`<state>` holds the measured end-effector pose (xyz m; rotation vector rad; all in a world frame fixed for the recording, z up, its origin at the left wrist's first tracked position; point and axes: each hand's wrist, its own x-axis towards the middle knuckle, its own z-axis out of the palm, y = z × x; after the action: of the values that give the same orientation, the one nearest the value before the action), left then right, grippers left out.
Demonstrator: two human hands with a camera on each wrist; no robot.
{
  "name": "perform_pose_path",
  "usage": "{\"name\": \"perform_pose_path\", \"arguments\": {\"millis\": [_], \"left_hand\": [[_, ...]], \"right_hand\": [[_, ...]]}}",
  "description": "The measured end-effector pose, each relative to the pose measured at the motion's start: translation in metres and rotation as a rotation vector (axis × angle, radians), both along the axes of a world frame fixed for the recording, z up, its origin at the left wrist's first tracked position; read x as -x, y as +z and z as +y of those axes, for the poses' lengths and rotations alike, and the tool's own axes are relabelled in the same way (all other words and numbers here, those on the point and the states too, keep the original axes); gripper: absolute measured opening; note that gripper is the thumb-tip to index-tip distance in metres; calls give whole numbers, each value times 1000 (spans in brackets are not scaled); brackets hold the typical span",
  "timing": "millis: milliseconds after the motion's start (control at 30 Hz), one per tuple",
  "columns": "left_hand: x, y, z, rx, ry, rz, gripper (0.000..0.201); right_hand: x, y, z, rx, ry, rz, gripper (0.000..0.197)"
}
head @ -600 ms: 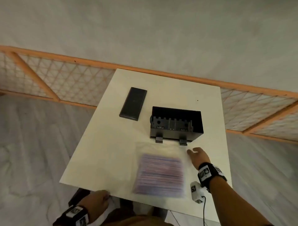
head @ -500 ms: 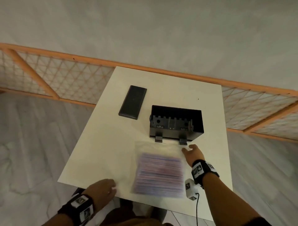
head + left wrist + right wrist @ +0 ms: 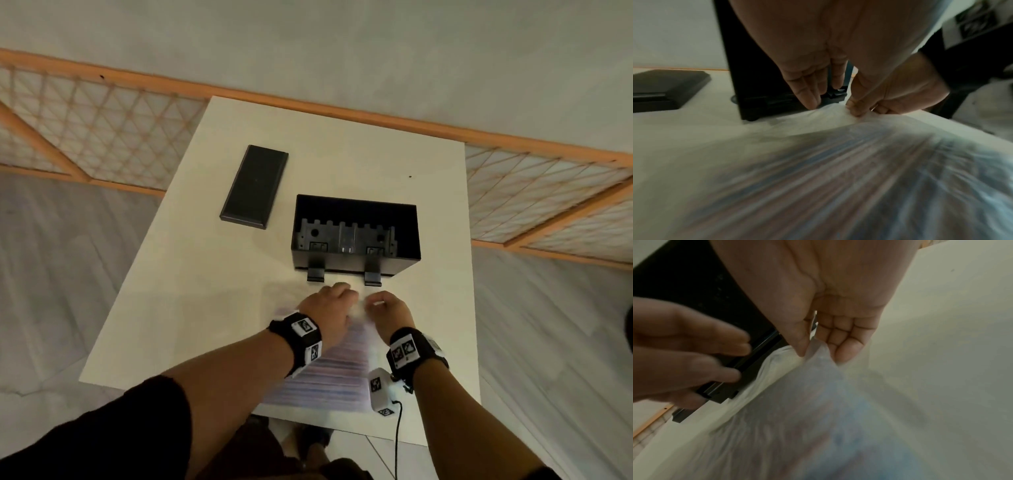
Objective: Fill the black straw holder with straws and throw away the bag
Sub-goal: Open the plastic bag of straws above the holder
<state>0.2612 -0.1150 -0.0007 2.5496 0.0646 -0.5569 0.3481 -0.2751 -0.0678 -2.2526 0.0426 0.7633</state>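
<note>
Pinching the clear plastic bag of striped straws (image 3: pixel 329 377) at its far edge, my right hand (image 3: pixel 387 310) grips while my left hand (image 3: pixel 329 305) touches with straight fingers, both just short of the open black box-shaped straw holder (image 3: pixel 356 236).

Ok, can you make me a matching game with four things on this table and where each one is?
Things:
1. straw holder
2. flat black lid
3. bag of straws
4. right hand

Places or states:
A. lying near the table's front edge
B. pinching the bag's top
C. open and empty, mid-table
D. lying left of the holder

Pairs: 1-C, 2-D, 3-A, 4-B
</note>
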Motion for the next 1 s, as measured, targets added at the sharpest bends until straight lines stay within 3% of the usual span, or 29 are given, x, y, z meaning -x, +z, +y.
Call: {"name": "perform_pose_path", "arguments": {"millis": [100, 267, 367, 500, 700, 1000], "left_hand": [[-21, -11, -11, -5, -37, 46, 46], [-40, -26, -3, 81, 1, 27, 19], [-43, -28, 3, 106, 14, 17, 17], [-43, -29, 7, 111, 41, -54, 8], [-47, -32, 7, 192, 43, -1, 5], [-44, -37, 2, 163, 48, 58, 8]], "right_hand": [[3, -1, -5, -57, 38, 10, 27], [5, 6, -5, -188, -20, 68, 21], [4, 11, -7, -177, -21, 70, 8], [-2, 16, -8, -139, -22, 49, 7], [-7, 20, -12, -208, 3, 82, 17], [-3, 24, -21, -286, 150, 78, 11]]}}
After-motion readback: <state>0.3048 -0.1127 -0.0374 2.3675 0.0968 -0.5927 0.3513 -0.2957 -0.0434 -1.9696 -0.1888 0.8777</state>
